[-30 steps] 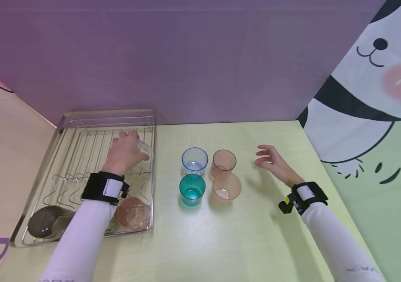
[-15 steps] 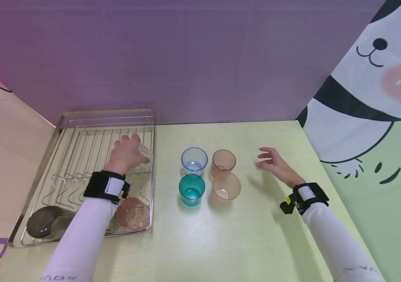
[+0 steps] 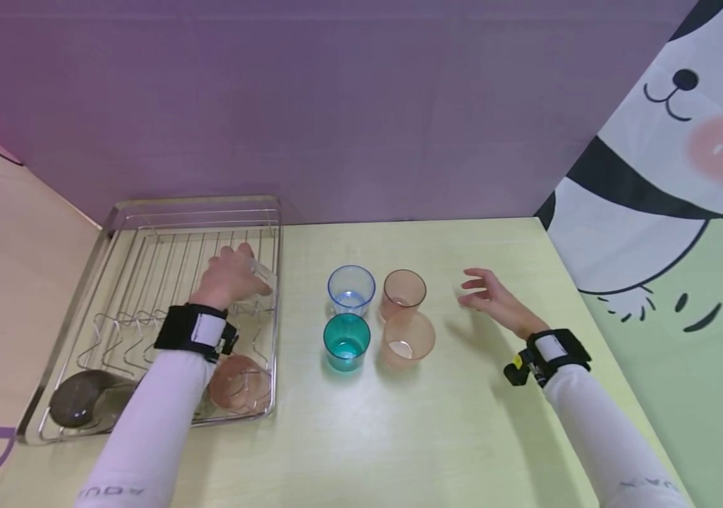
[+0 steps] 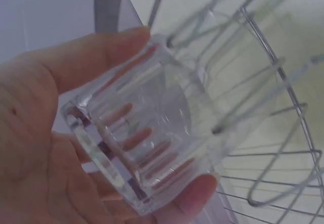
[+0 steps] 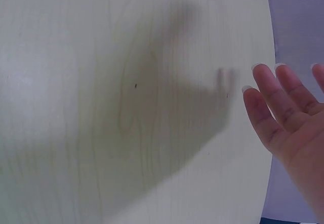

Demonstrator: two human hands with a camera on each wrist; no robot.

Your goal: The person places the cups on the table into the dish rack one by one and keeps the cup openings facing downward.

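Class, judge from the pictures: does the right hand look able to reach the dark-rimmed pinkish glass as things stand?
Probably yes: the right hand holds nothing, its fingers point toward the dark-rimmed pinkish glass, and nothing stands between them on the table.

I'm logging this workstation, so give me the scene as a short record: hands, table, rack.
Left hand: the left hand grips a clear glass at the wire rack
Right hand: the right hand holds nothing, above the table, right of the cups
Table, back row: blue-rimmed cup, brownish cup
Table, front row: teal cup, peach cup
Rack, near side: dark grey cup, pink cup
Unclear: whether the clear glass rests on the wires
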